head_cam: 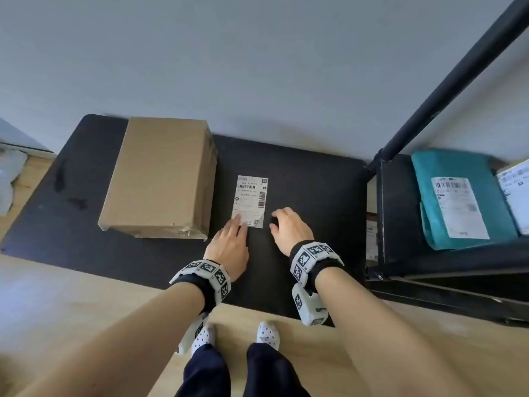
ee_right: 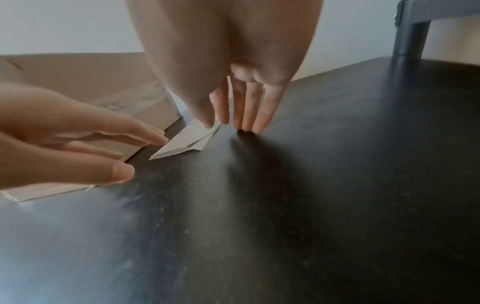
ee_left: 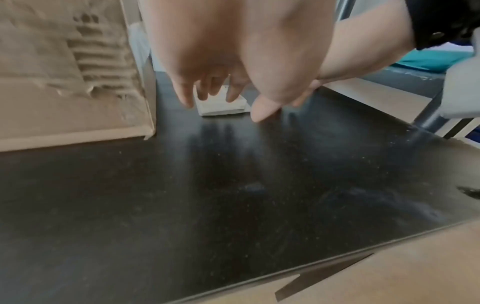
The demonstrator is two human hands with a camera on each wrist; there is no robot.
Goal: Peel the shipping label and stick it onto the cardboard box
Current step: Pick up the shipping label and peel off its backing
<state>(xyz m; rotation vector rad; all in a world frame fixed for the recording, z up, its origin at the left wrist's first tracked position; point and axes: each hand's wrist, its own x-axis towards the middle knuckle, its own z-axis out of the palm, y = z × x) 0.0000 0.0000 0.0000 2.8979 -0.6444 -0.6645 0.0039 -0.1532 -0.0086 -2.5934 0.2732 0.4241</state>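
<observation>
The brown cardboard box (head_cam: 160, 179) lies on the left half of the black table (head_cam: 309, 190). Just right of it the white shipping label (head_cam: 250, 200) lies flat, its near right corner curled up off the backing. My left hand (head_cam: 237, 227) rests straight fingers on the label's near left corner. My right hand (head_cam: 274, 222) sits to the right of the label, holding nothing. In the right wrist view its fingertips (ee_right: 255, 128) touch the table and its thumb (ee_right: 206, 121) is at the lifted corner of the label (ee_right: 187, 142). In the left wrist view the label (ee_left: 223, 108) shows under my left fingers (ee_left: 187, 98).
A black metal rack (head_cam: 400, 213) stands against the table's right end, its post (head_cam: 446, 84) rising diagonally. On its shelf lie a teal mailer bag (head_cam: 463, 167) with a label and a white parcel (head_cam: 515, 193). A grey wall runs behind. The wooden floor (head_cam: 71, 296) is in front.
</observation>
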